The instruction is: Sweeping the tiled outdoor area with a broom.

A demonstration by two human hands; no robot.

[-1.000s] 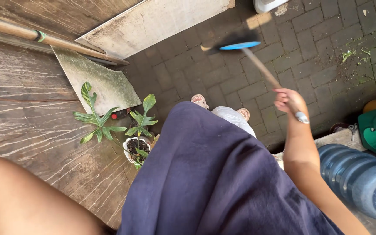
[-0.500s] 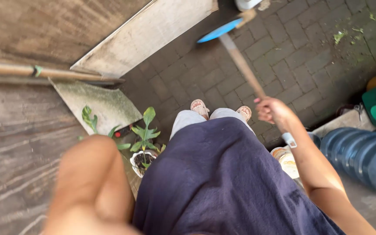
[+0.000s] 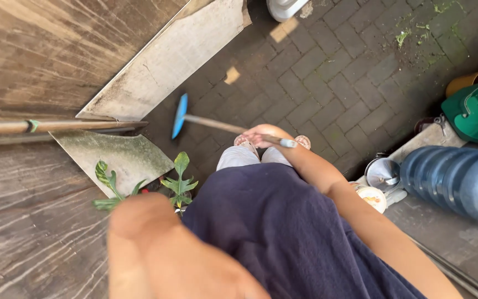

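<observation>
Here, at the far left, a long wooden pole (image 3: 56, 126) lies against the weathered plank wall (image 3: 34, 66), and below it a mossy grey slab (image 3: 120, 155) leans beside a small potted plant with lobed green leaves (image 3: 179, 180). The left arm fills the lower foreground as a blur; its hand is out of view, so I cannot tell how its fingers stand. Right of the plant, the wooden-handled broom with a blue head (image 3: 181, 115) lies almost level above the dark brick paving (image 3: 327, 83). Its long axis runs left to right, the head pointing left toward a pale leaning board (image 3: 167, 61), the handle's capped end pointing right. The right hand (image 3: 264, 134) is wrapped tight around the handle near that end, above the sandalled feet, with the forearm stretched forward and bent across the navy skirt (image 3: 283, 232). Farther right, a round metal lid (image 3: 382, 173) and a small white bowl (image 3: 373, 197) with something pale in it sit beside a blue water jug (image 3: 460, 185) lying on its side, near a green plastic container (image 3: 474, 113).
</observation>
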